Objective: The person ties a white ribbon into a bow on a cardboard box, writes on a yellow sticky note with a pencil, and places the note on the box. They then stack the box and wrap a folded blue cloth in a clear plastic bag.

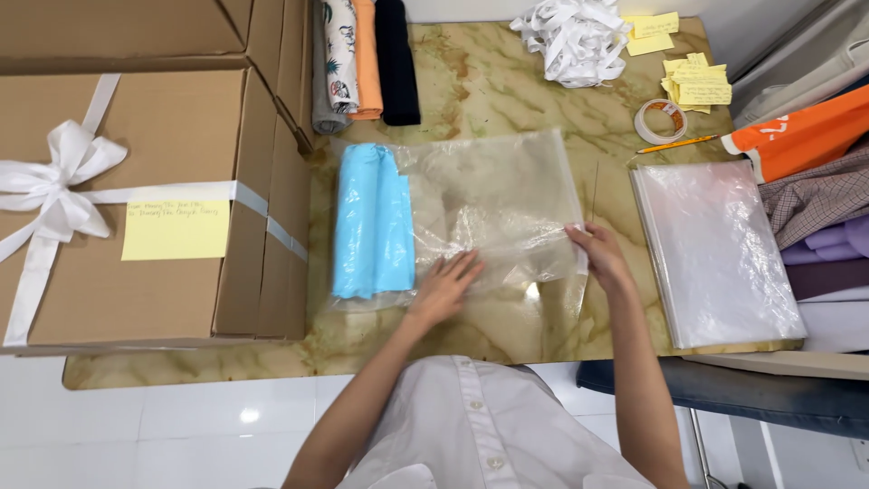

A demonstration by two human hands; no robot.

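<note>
A: Why does the left hand [445, 286] lie flat like that?

B: It rests palm down, fingers spread, on the clear zip bag [493, 208], grasping nothing. It looks to be pinning the loose plastic against the marble tabletop [489, 81] so the film does not slide or balloon.

A: And the right hand [600, 258]?

B: It sits at the bag's open end, fingers curled on the zip strip; whether it truly pinches the strip cannot be told. That end faces the stack of empty clear bags [715, 254], near at hand.

A: Where is the garment?

B: The folded light-blue garment [371, 222] sits inside the bag, pushed to its closed end, just beside the ribboned cardboard box [136, 208]. The rolled clothes [367, 59] lie beyond it, and the tape roll [659, 119] and pencil [677, 144] lie off to the right.
</note>
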